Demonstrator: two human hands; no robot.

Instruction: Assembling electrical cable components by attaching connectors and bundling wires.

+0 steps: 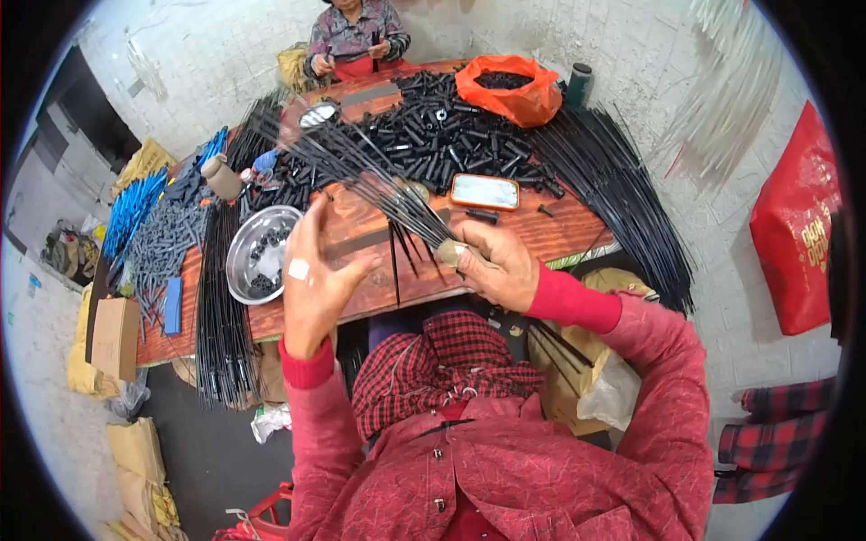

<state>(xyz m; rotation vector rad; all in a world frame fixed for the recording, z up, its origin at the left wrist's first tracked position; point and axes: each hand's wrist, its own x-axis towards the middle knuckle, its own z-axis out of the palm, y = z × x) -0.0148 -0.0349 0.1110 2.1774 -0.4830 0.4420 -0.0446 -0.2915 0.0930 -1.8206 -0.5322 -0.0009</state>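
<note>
My right hand point(501, 270) is closed around a bundle of thin black rods point(379, 185), which fans out toward the far left above the table. A tan wrapping point(451, 252) shows at the fingers of that hand; whether it covers a finger or the rods I cannot tell. My left hand point(316, 270) is raised beside the bundle, fingers stretched and thumb apart, holding nothing. A small white patch sits on its back. Just left of it, a clear round bowl point(236, 261) contains small black rings and something white. A few loose rods point(397, 261) angle down below the bundle.
Black tubular pieces point(451, 144) heap across the reddish wooden table point(361, 288), near an orange bag point(519, 95) and a white-filled tray point(484, 191). Long black rods point(622, 198) overhang the right edge. Blue rods point(135, 216) lie left. Another person point(356, 41) works opposite.
</note>
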